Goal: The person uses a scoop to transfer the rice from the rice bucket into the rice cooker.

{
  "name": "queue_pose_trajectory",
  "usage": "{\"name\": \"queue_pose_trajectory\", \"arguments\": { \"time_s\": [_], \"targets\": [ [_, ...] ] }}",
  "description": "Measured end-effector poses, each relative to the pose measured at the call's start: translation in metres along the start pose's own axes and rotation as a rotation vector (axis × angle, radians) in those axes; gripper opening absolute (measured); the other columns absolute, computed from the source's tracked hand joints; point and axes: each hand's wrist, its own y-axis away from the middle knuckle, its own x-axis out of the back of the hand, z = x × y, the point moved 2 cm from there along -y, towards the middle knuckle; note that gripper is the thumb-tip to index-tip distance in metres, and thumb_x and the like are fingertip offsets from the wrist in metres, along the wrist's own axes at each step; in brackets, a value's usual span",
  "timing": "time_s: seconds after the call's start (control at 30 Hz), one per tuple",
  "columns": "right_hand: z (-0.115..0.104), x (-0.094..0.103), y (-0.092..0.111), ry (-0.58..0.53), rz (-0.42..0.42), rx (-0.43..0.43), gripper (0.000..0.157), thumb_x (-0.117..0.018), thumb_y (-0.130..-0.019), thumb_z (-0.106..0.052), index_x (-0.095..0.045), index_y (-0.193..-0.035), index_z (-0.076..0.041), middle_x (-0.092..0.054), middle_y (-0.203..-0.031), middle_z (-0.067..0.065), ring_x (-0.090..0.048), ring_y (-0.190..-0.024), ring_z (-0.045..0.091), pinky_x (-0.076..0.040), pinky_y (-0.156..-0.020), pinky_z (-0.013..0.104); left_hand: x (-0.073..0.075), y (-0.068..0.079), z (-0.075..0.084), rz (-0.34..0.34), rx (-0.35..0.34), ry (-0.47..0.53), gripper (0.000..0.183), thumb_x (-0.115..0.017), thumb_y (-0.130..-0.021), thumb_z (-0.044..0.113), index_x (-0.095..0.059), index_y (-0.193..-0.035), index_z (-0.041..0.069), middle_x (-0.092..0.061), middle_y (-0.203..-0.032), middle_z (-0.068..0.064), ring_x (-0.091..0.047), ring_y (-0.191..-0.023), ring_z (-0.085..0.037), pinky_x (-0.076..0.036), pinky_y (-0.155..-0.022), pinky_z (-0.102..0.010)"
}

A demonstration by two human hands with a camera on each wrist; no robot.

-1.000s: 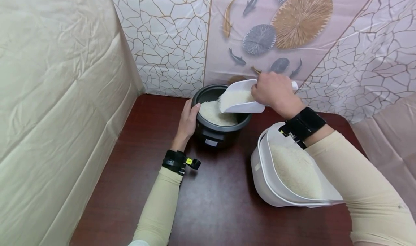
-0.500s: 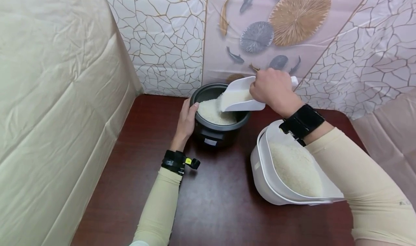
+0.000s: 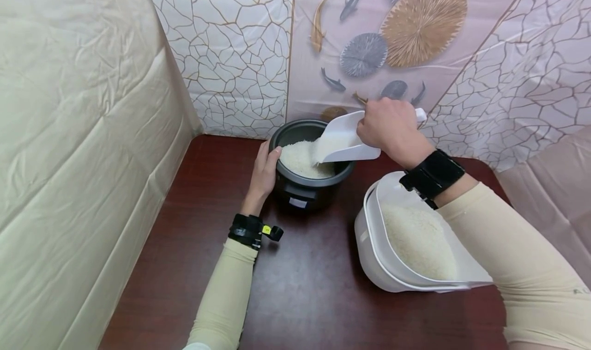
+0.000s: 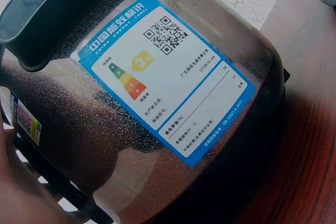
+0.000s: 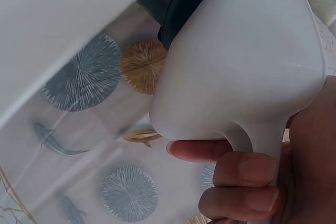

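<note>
A dark rice cooker [image 3: 318, 197] stands near the back of the table, with white rice [image 3: 300, 160] heaped in it. My left hand [image 3: 263, 173] holds its left side, thumb at the rim. My right hand [image 3: 390, 129] grips the handle of a white scoop [image 3: 353, 154], whose mouth tips down over the pot with rice running from it. In the right wrist view, fingers [image 5: 239, 169] curl round the handle beneath the scoop's white underside [image 5: 247, 56]. The left wrist view shows the cooker's outer wall [image 4: 131, 182] with a blue-edged energy label [image 4: 168, 77].
A white bin [image 3: 374, 260] holding more rice [image 3: 417, 239] stands at the right, under my right forearm. The table [image 3: 300, 298] is dark reddish wood. A patterned cloth [image 3: 235, 57] hangs right behind the cooker, and a cream cloth [image 3: 87, 150] runs along the left.
Rice has slid out of the scoop into the cooker, so less of it shows in the scoop. The scoop stays over the pot, and my left hand keeps its hold.
</note>
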Motion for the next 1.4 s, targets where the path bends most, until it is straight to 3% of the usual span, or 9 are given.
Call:
{"name": "queue_pose_trajectory", "arguments": {
  "time_s": [0.3, 0.6, 0.9, 1.17, 1.4],
  "targets": [
    [0.001, 0.002, 0.003, 0.005, 0.004, -0.009, 0.031, -0.048, -0.095, -0.024, -0.069, -0.084, -0.003, -0.069, -0.089, 0.025, -0.065, -0.080, 0.047, -0.050, -0.058, 0.062, 0.001, 0.005, 0.021, -0.018, 0.012, 0.016, 0.052, -0.041, -0.112, 0.024, -0.046, -0.159, 0.002, -0.047, -0.150, -0.023, -0.047, -0.135, -0.036, -0.035, -0.114, -0.055],
    [-0.003, 0.002, 0.007, 0.017, 0.037, 0.007, 0.030, -0.051, -0.095, -0.023, -0.068, -0.080, -0.002, -0.067, -0.080, 0.022, -0.066, -0.077, 0.044, -0.051, -0.058, 0.062, 0.000, 0.002, 0.002, 0.000, 0.010, -0.005, 0.053, -0.042, -0.112, 0.039, -0.049, -0.160, 0.017, -0.048, -0.151, -0.013, -0.048, -0.133, -0.028, -0.035, -0.114, -0.053],
    [-0.008, 0.004, 0.010, 0.037, 0.082, 0.030, 0.029, -0.054, -0.094, -0.021, -0.065, -0.074, -0.004, -0.062, -0.070, 0.017, -0.063, -0.069, 0.040, -0.049, -0.053, 0.060, 0.001, -0.001, 0.001, -0.023, 0.018, 0.022, 0.052, -0.041, -0.113, 0.027, -0.046, -0.160, 0.005, -0.046, -0.149, -0.025, -0.046, -0.131, -0.037, -0.034, -0.113, -0.057],
    [-0.013, 0.003, 0.017, 0.053, 0.131, 0.061, 0.028, -0.056, -0.093, -0.018, -0.063, -0.068, -0.005, -0.057, -0.060, 0.012, -0.056, -0.059, 0.033, -0.046, -0.048, 0.053, 0.000, 0.001, 0.000, -0.017, 0.014, -0.011, 0.053, -0.043, -0.111, 0.044, -0.052, -0.158, 0.020, -0.049, -0.147, -0.011, -0.048, -0.127, -0.026, -0.037, -0.109, -0.051],
    [-0.016, 0.004, 0.021, 0.070, 0.213, 0.101, 0.029, -0.058, -0.093, -0.016, -0.064, -0.067, -0.005, -0.054, -0.056, 0.011, -0.054, -0.055, 0.032, -0.046, -0.048, 0.051, 0.001, 0.000, -0.001, -0.009, 0.001, -0.016, 0.053, -0.043, -0.111, 0.045, -0.054, -0.156, 0.019, -0.050, -0.145, -0.010, -0.047, -0.122, -0.025, -0.037, -0.104, -0.049]
  ]
}}
